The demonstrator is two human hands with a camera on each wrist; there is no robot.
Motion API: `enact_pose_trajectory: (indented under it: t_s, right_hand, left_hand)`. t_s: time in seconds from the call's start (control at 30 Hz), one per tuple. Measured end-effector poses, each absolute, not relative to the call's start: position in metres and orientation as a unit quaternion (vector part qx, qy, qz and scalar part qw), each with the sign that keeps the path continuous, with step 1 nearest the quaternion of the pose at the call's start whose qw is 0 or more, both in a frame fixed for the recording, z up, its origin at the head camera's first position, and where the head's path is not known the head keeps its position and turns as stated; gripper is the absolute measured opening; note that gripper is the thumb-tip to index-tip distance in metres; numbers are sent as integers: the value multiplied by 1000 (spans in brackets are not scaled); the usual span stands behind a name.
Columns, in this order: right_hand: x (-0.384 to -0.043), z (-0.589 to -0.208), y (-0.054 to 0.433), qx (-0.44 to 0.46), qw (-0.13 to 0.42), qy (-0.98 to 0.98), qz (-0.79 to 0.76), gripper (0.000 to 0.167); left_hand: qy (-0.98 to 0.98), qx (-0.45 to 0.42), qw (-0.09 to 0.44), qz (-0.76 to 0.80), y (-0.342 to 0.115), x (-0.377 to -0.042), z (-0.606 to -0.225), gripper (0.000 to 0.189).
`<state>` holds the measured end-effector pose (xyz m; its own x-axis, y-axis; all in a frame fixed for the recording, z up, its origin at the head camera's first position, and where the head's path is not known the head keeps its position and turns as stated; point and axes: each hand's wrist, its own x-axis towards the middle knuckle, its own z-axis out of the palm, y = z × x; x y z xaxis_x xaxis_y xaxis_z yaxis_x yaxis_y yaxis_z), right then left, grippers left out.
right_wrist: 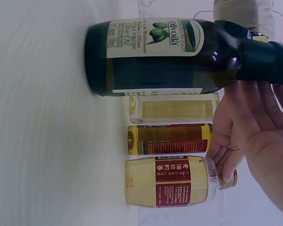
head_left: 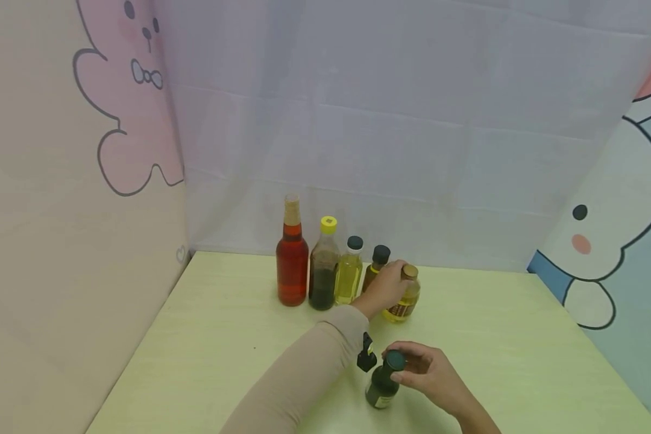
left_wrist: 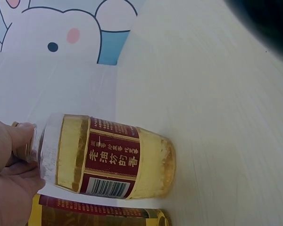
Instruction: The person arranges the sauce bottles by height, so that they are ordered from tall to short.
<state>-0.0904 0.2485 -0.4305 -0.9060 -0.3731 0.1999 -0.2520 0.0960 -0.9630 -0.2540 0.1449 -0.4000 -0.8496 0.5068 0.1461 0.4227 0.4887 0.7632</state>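
Note:
My left hand (head_left: 384, 290) holds a squat clear bottle of yellow oil (head_left: 403, 306) by its neck, just under the gold cap (head_left: 410, 272). The bottle stands upright at the right end of a row, its dark red label (left_wrist: 113, 157) facing the left wrist camera. Nearer the front, my right hand (head_left: 433, 377) has its thumb and fingers around the neck of a dark green olive oil bottle (head_left: 382, 387). In the right wrist view that olive oil bottle's white label (right_wrist: 155, 40) shows, and the fingers pass behind its neck.
Left of the held oil bottle stand a dark-capped oil bottle (head_left: 381, 255), a clear bottle of yellow oil (head_left: 348, 277), a yellow-capped bottle with dark liquid (head_left: 322, 280) and a tall red bottle (head_left: 292, 271). Cloth walls (head_left: 325, 120) enclose the pale table (head_left: 211, 337) behind and at both sides.

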Motion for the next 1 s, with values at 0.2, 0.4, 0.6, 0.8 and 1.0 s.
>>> enact_pose_trajectory:
  t_s: [0.2,0.4,0.6,0.8,1.0]
  right_hand:
    - [-90,-430,247,-214,49,735,-641,35]
    - [-89,-429,245,-202,42,741,-639,34]
    - [-90,-427,247,-179,48,733,-654,34]
    - [-89,-426,254,-164,60,706,-686,32]
    - [-91,-418,259,-152,43,715,-681,30]
  left_hand:
    - [860,263,57,433,145,-255,-401,37]
    - [862,260,62,431,144,-255,-400,37]
    - [863,254,71,430,145,-254,-397,36]
    - [867,249,71,426,148,-254,-399,36]
    - [867,243,72,430,149,-255,-401,37]
